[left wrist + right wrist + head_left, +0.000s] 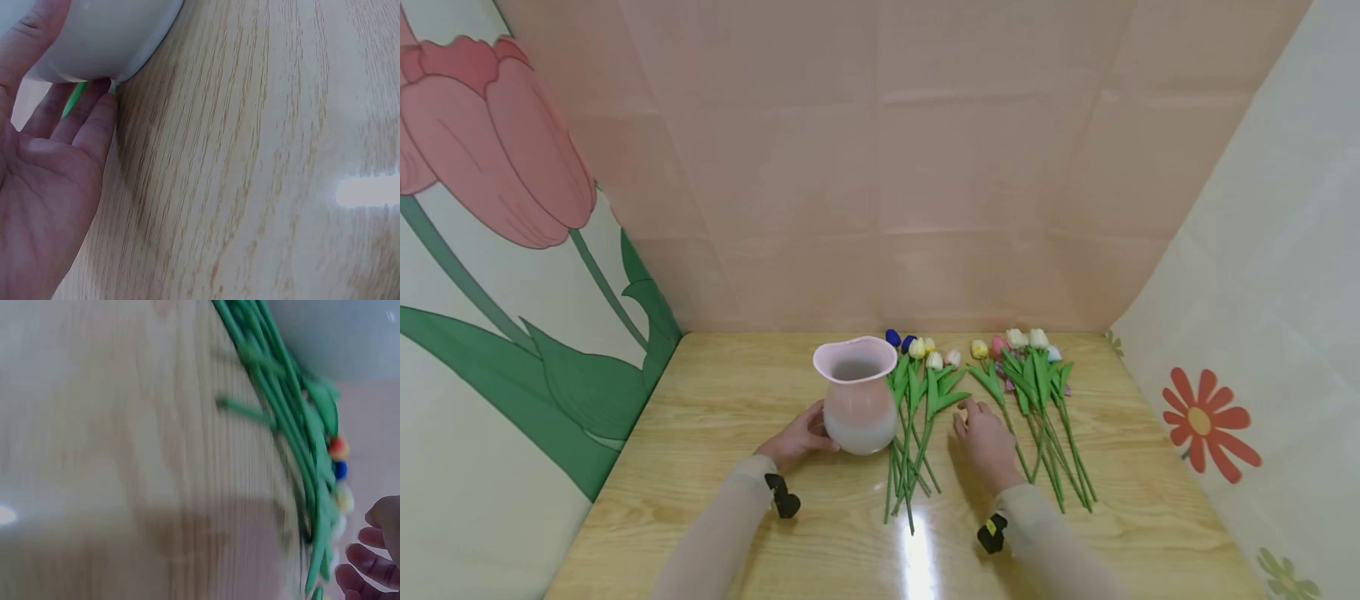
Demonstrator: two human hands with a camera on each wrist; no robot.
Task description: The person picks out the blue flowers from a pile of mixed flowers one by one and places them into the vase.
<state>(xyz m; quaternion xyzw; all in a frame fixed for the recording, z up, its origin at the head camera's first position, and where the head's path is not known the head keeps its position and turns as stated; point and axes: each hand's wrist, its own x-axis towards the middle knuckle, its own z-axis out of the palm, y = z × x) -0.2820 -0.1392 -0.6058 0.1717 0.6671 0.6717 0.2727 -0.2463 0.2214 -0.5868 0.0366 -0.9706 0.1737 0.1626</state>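
A pink-and-white vase (859, 417) with a wavy rim stands mid-table, tipped slightly in the head view. My left hand (797, 437) grips its lower left side; in the left wrist view the thumb lies on the vase wall (119, 37) and the fingertips reach under its base. Just right of the vase lies a bunch of artificial tulips (917, 417) with blue, yellow, white and pale pink heads. Over the table between this bunch and a second one is my right hand (987, 442), fingers loosely bent and holding nothing. Tulip stems (281, 406) run beside it in the right wrist view.
The second tulip bunch (1045, 408), with white, yellow, pink and pale blue heads, lies to the right of my right hand. A pink sheet (880, 167) hangs behind the wooden table (715, 400), with flower-printed panels on both sides.
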